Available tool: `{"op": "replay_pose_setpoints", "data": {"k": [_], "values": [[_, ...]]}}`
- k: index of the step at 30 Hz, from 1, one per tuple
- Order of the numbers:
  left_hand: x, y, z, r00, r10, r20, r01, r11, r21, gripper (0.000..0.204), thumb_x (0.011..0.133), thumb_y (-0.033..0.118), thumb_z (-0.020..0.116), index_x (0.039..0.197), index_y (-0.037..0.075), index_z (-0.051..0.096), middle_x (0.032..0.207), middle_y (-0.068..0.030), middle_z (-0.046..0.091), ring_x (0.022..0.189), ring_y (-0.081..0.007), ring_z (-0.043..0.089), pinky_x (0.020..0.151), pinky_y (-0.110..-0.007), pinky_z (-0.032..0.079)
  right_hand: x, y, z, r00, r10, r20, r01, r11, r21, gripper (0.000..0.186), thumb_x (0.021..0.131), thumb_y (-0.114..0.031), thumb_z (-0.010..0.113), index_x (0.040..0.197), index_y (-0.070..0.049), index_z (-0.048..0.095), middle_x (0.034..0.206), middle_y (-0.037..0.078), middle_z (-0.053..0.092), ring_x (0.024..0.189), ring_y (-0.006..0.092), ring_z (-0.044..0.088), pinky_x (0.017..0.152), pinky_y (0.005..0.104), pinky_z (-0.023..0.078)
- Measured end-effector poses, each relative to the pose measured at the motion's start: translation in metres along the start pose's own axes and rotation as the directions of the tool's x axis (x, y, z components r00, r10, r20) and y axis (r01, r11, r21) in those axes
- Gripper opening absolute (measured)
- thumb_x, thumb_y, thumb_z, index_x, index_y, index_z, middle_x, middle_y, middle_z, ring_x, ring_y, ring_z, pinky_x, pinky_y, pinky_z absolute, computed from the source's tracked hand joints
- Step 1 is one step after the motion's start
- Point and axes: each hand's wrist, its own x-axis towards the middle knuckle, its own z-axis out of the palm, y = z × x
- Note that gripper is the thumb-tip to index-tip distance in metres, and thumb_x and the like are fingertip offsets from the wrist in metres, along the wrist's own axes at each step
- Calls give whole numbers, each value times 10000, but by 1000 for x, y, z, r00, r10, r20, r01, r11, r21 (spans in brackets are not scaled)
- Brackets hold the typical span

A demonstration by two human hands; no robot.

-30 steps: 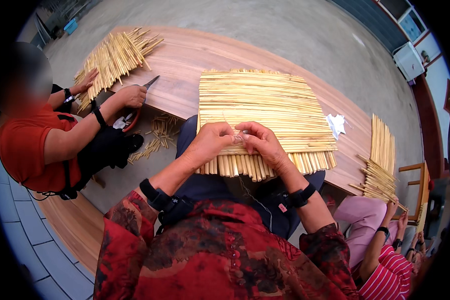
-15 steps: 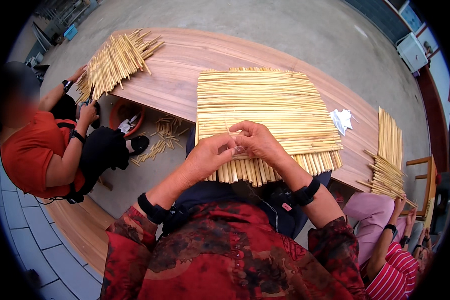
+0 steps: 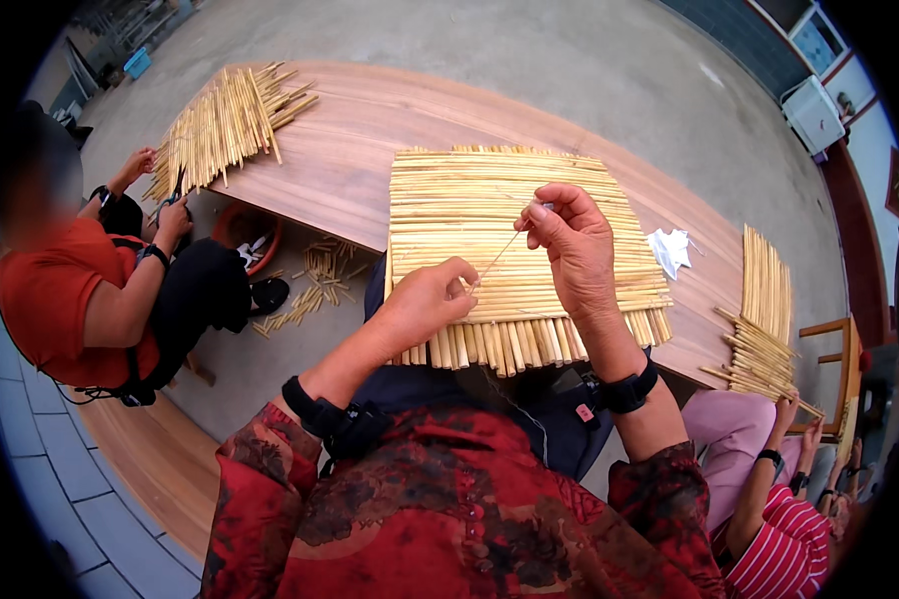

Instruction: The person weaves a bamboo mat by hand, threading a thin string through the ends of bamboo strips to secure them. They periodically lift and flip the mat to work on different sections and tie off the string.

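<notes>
A mat of straw-coloured stalks (image 3: 499, 225) lies before me, reaching from the table over my lap. Its long stalks run crosswise, and a row of short stalk ends (image 3: 509, 344) sticks out beneath them at the near edge. My left hand (image 3: 432, 299) is over the mat's near left part, fingertips pinched on a thin thread (image 3: 495, 262). The thread slants up, taut, to my right hand (image 3: 574, 240), raised above the mat with thumb and fingers closed on its other end. Whether a needle is there is too small to tell.
The mat rests on a wood-grained table (image 3: 355, 120), with a crumpled white cloth (image 3: 669, 252) to its right. At left, a person in orange holds scissors (image 3: 177, 185) by a stalk pile (image 3: 220, 130). Another person handles stalks (image 3: 759, 349) at right. Cut pieces (image 3: 320, 275) litter the floor.
My right hand has moved up and away from my left, drawing the thread out between them. Before, both hands were close together at the mat's near edge.
</notes>
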Motion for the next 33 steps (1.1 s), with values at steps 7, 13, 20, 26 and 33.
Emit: {"op": "replay_pose_setpoints", "data": {"k": [7, 13, 20, 26, 33], "values": [[6, -9, 7, 994, -22, -107, 3, 986, -168, 108, 871, 85, 601, 949, 11, 600, 743, 22, 577, 673, -35, 519, 597, -192, 427, 10, -4, -3, 998, -10, -70, -3, 981, -193, 104, 856, -49, 612, 957, -25, 605, 795, 16, 607, 704, 85, 599, 540, 189, 454], [0, -10, -1, 993, -48, -104, 9, 936, -351, 99, 863, 70, 590, 945, 16, 604, 777, -8, 609, 677, -49, 540, 608, -191, 438, 22, 12, -8, 992, 70, -102, -89, 977, -195, 139, 865, -53, 606, 1000, -19, 598, 870, 39, 615, 735, 126, 620, 609, 218, 500], [1, -8, -9, 992, -122, -35, 93, 881, -463, 148, 905, 81, 502, 1007, 12, 583, 802, -36, 621, 669, -63, 522, 636, -203, 447, 5, 21, -19, 978, -172, 117, 191, 519, -833, 186, 813, -23, 618, 999, -15, 601, 883, 92, 597, 731, 205, 622, 684, 320, 512], [2, -8, -9, 996, -89, -9, 79, 918, -388, 217, 926, 93, 462, 1116, 9, 525, 778, -28, 595, 676, -67, 506, 645, -210, 444, -32, 32, 7, 945, 56, 323, 261, 466, -845, 72, 816, -122, 633, 874, -80, 627, 827, 89, 579, 719, 277, 608, 632, 363, 488], [1, -10, -6, 999, -41, -14, 34, 946, -323, 316, 941, 109, 448, 1244, 16, 458, 737, -9, 537, 681, -67, 493, 629, -211, 431, -26, 35, 9, 917, -38, 398, 375, 424, -824, 90, 782, -91, 669, 867, -87, 641, 772, 73, 578, 674, 259, 592, 589, 337, 470]]}}
